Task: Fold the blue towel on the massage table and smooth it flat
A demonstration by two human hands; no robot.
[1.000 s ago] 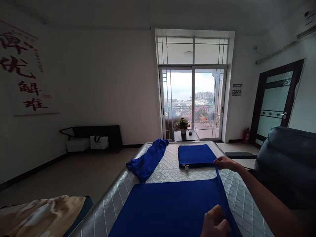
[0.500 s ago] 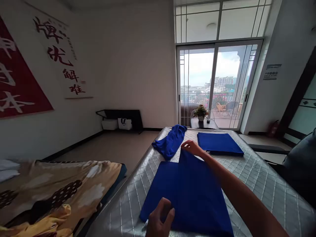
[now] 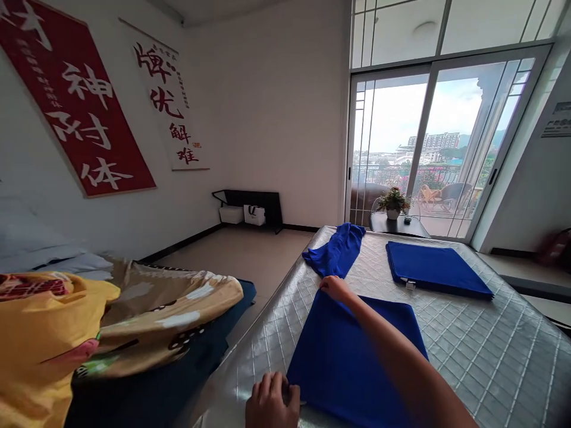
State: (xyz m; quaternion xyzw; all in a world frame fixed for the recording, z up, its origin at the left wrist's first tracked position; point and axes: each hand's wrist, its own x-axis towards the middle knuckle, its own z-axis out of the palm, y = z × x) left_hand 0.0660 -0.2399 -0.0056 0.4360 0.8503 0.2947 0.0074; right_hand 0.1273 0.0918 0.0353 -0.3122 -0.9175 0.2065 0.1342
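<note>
A blue cloth [image 3: 357, 356] lies folded on the quilted silver mattress [image 3: 482, 351] in front of me. My right hand [image 3: 334, 287] reaches across it and pinches its far left corner, fingers closed on the fabric. My left hand [image 3: 273, 404] grips the near left corner at the bottom of the view, fingers curled on the edge. A neatly folded blue cloth [image 3: 435, 270] rests farther back on the right. A crumpled blue cloth [image 3: 335, 252] lies at the mattress's far left edge, just beyond my right hand.
A bed with yellow and brown patterned bedding [image 3: 111, 321] stands close on the left. Bare floor [image 3: 250, 252] runs between the two. A small dark table with a potted plant [image 3: 392, 203] stands before the sliding glass doors [image 3: 428, 148]. Red and white banners hang on the left wall.
My right hand carried the cloth's right edge over to the left, folding the cloth in half. My view turned left and my left hand moved to the near left corner.
</note>
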